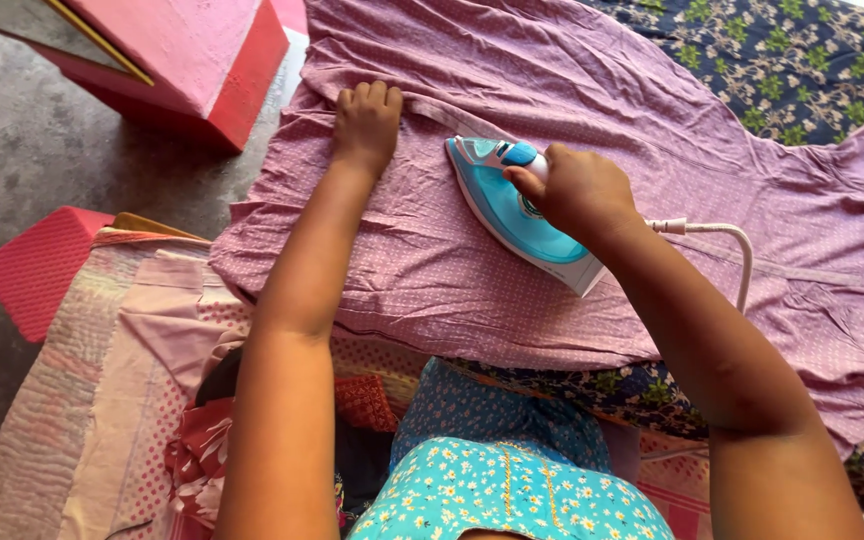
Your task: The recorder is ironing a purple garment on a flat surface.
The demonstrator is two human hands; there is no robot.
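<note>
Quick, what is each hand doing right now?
Left hand: fingers curled, pressing the purple garment flat.
Right hand: closed around the blue iron.

The iron [517, 210] sits on the garment [572, 90], right of the left hand [365, 122]. The right hand [577, 190] rests on the iron. A box [187, 55] lies left.

So the grey floor [22, 150] carries a dark blue flowered sheet [802, 60], with the purple dotted cloth [572, 80] spread flat on it. Pink quilted padding [82, 380] lies near left, pink box [202, 50] far left.
</note>
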